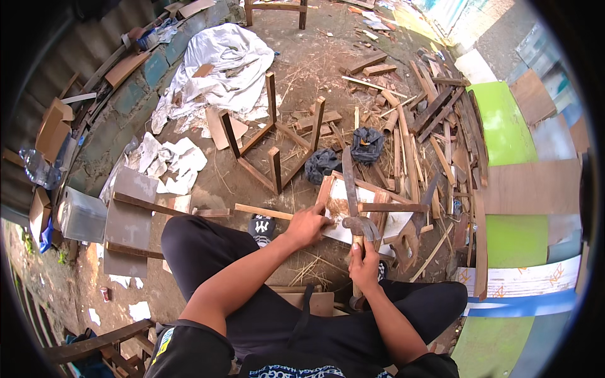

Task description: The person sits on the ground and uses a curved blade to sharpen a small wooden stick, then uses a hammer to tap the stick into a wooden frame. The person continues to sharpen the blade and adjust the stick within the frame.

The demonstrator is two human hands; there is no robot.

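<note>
My right hand [365, 264] grips the wooden handle of a claw hammer [358, 228], whose metal head hangs just above a small wooden frame [378, 208] with a white panel in it. My left hand [309, 223] rests on the frame's left edge, fingers pressed on the wood and pinched near the hammer head. A dark metal strip [348, 179] lies along the frame. I sit on the ground with my knees spread in black trousers.
An upturned wooden stool frame [277, 142] stands just beyond the work. A handsaw [413, 236] lies to the right. Piles of wood slats [428, 126], green boards [504, 126], a white cloth [220, 63] and grey panels [129, 217] surround me.
</note>
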